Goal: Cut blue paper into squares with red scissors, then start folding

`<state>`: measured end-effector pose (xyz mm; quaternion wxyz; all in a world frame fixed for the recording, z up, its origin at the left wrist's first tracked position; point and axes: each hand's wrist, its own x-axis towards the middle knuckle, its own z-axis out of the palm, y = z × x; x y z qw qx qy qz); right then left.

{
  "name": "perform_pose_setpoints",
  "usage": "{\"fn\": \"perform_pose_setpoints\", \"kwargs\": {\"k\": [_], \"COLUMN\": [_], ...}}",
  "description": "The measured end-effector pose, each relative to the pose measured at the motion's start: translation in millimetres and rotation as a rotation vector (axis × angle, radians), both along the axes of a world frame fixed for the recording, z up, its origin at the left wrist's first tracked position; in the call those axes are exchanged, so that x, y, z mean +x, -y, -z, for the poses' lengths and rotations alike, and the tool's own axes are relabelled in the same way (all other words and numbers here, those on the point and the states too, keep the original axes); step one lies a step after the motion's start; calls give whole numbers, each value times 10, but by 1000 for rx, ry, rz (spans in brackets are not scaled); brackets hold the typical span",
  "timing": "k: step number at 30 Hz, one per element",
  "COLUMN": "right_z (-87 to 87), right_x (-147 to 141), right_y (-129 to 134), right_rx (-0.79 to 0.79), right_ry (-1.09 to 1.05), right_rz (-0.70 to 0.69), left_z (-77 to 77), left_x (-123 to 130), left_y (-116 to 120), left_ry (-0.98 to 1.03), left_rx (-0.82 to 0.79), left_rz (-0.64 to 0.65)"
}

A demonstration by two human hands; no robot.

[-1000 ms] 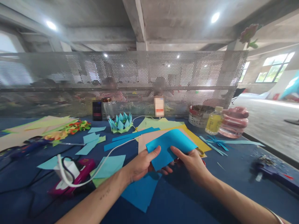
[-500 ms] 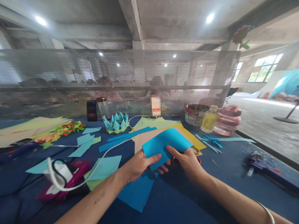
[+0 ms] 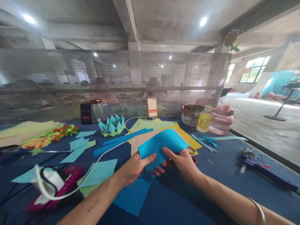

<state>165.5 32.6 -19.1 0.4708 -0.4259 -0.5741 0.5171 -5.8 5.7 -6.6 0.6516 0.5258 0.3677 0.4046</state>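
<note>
The view has swung right. Left hand and right hand pinch a bent blue sheet over the tabletop, well in from its right edge, near which a glue gun lies. A white cable runs leftward; the right hand mostly hides a red loop.

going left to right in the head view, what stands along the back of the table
Dark upright rectangle, clear bottle, spiky light blue paper piece, upright phone, round basket, yellow bottle, pink jug.
</note>
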Motion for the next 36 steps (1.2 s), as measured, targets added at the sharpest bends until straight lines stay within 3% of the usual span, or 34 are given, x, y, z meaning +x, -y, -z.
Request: {"fn": "perform_pose_setpoints", "kwargs": {"k": [5, 12, 17, 20, 27, 32, 36], "right_z": [-39, -165, -206, -230, -356, -403, -373], "right_x": [-9, 175, 364, 445, 609, 710, 697], "right_y": [13, -218, -455, -533, -620, -532, -434], "right_rx": [-3, -113, -86, -31, 134, 224, 340], "right_ry": [-39, -348, -354, -299, 90, 598, 1124], "right_rz": [43, 216, 404, 445, 372, 140, -50], "left_z": [-18, -31, -24, 5, 25, -3, -14], "left_x": [19, -93, -181, -257, -407, -425, -423], "left_y": [18, -61, -130, -173, -255, -266, -269], "left_ry": [-89, -207, -316, -393, -398, -355, -332], "left_rx": [-5, 85, 135, 186, 203, 196, 205], "left_rz": [-81, -135, -129, -143, -284, -330, -356]}}
